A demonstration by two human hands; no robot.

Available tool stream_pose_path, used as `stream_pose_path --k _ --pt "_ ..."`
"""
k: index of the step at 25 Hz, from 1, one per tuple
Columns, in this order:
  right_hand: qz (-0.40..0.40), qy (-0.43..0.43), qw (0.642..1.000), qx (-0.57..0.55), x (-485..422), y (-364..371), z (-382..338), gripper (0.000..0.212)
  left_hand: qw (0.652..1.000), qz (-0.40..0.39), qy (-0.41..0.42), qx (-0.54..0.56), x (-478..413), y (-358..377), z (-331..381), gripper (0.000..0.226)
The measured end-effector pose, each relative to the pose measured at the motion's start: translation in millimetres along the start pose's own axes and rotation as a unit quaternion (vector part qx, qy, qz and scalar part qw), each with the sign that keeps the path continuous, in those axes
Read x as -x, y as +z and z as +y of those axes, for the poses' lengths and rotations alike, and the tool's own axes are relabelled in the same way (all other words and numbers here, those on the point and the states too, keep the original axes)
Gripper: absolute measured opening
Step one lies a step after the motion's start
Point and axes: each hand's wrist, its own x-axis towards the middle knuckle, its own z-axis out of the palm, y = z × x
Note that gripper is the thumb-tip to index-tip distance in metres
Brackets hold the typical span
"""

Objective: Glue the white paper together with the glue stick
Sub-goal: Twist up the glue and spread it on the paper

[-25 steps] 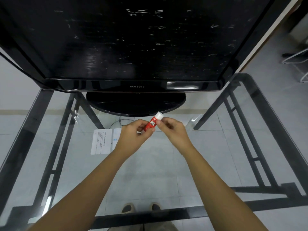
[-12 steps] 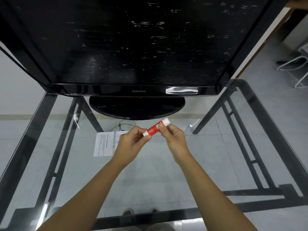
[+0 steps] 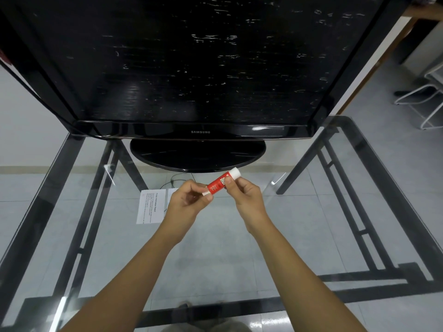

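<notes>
— Above the clear glass bench [image 3: 215, 264] with its black metal frame, what do the 2 hands hold?

— Both are clamped on 1 small red glue stick with white ends [image 3: 219, 184]. The left hand [image 3: 188, 202] pinches the lower white end between thumb and curled fingers. The right hand [image 3: 245, 196] grips the red body just below the upper white end, thumb on the label.

— How does the stick lie?

— Tilted, its upper end pointing up and to the right, toward the oval black stand [image 3: 197, 155] of the large black television [image 3: 203, 68]. It is held in the air, apart from the glass.

— And the paper?

— The white printed sheet of paper [image 3: 149, 207] lies flat on the bench, just left of the left hand. Its right edge is hidden behind that hand, and the stick is well apart from it.

— Anything else?

— A thin dark cable [image 3: 173, 180] shows near the stand, and a white tubular chair frame [image 3: 422, 101] stands on the floor at the far right.
</notes>
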Motion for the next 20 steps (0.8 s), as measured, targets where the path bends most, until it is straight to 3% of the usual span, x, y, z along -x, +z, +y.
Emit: stream_pose_path --k 2,6,11,13,18,20 --pt "0.002 0.002 1.000 0.002 1 2 0 0.026 1.000 0.012 -0.004 -0.005 2 0 1 0.016" --pt "-0.004 -0.005 1.000 -0.001 3 4 -2 0.020 0.986 0.032 -0.130 0.096 5 -2 3 0.025" --pt "0.000 -0.006 1.000 0.004 7 7 -3 0.022 0.994 0.032 -0.088 0.063 10 -1 4 0.004" --pt "0.003 -0.002 1.000 0.008 8 8 -5 0.022 0.996 0.043 -0.069 0.047 11 0 4 0.012" --pt "0.000 -0.003 1.000 0.015 11 10 -8 0.016 0.970 0.042 -0.170 0.170 11 -3 7 0.017" --pt "-0.001 -0.005 1.000 0.024 12 10 -8 0.016 0.975 0.038 -0.151 0.157 13 -6 6 0.014"
